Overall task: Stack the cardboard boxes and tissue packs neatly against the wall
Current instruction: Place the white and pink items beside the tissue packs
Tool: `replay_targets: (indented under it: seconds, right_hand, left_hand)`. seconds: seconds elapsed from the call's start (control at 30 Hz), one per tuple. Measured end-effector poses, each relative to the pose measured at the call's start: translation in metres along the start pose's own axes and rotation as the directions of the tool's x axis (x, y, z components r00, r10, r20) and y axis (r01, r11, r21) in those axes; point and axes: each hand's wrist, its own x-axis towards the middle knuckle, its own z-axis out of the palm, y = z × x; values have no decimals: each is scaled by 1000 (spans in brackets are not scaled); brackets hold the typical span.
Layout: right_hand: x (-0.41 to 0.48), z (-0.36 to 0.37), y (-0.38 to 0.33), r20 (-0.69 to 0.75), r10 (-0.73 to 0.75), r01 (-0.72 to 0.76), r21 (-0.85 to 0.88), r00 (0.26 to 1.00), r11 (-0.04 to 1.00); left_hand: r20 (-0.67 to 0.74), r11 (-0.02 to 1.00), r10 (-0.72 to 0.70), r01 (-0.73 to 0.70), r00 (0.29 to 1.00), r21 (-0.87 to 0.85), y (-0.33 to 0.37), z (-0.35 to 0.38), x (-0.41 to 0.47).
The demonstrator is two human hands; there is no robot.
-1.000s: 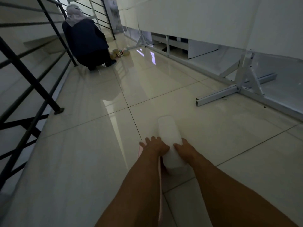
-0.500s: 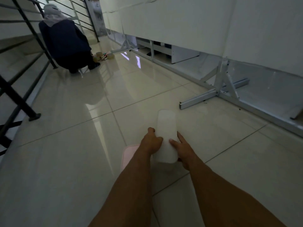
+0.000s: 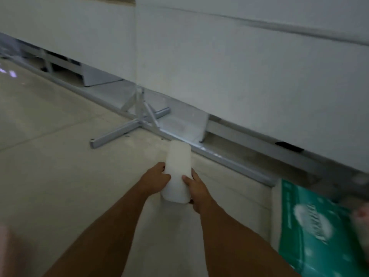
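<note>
Held in mid-frame between both grips: a white tissue pack point(image 3: 177, 172), left hand point(image 3: 156, 180) clenched on its left flank, right hand point(image 3: 196, 189) clenched on its right flank, fingers wrapped round the near end. Long axis running away from the body, toward the upper middle of the frame — near end low between the wrists, far end pointing at the metal rail point(image 3: 229, 162). Carried clear of the floor point(image 3: 60, 156), by the look of it (blur makes the gap hard to judge).

Off to the lower right of the frame, close beside the right forearm: a green printed pack point(image 3: 311, 232), lying by the end of the rail. Nearer the right hand than the left, so likely a swing rightward to set the white pack on or beside it.

Beyond, across the upper frame — the white wall panel point(image 3: 219, 66), raised on a metal foot point(image 3: 135, 120) at centre left.
</note>
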Motion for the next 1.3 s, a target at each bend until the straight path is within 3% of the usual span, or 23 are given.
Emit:
replay_targets:
  seconds: [0.17, 0.37, 0.63, 0.73, 0.83, 0.93, 1.03, 1.2, 1.3]
  right_hand:
    - [-18, -115, 1, -200, 12, -8, 20, 980, 1000]
    - [-28, -198, 21, -417, 78, -116, -67, 906, 991]
    - [-13, -228, 40, -530, 259, -275, 51, 808, 960]
    - [-6, -225, 44, -575, 211, -237, 30, 790, 971]
    - [-6, -219, 48, -633, 89, -251, -171, 769, 953]
    - [-12, -213, 52, -653, -91, -293, -455, 752, 841]
    - [-12, -210, 55, -645, -197, -359, -623, 738, 695]
    - [-8, -190, 52, -554, -221, -458, -809, 802, 368]
    - [-5, -177, 51, -462, -162, -405, -866, 872, 292]
  left_hand:
    - [199, 992, 124, -125, 972, -6, 71, 88, 15]
    - [290, 987, 158, -144, 944, -69, 107, 181, 15]
    - [374, 987, 135, -90, 917, -137, 112, 230, 22]
    - [400, 983, 127, -62, 908, -171, 109, 237, 26]
    - [431, 981, 112, -29, 895, -193, 106, 243, 30]
    - [457, 972, 95, 16, 884, -233, 106, 251, 29]
    - [486, 964, 94, 42, 869, -262, 108, 252, 30]
    - [529, 978, 70, 47, 846, -203, 94, 235, 28]
    - [500, 990, 43, 32, 865, -139, 79, 207, 30]
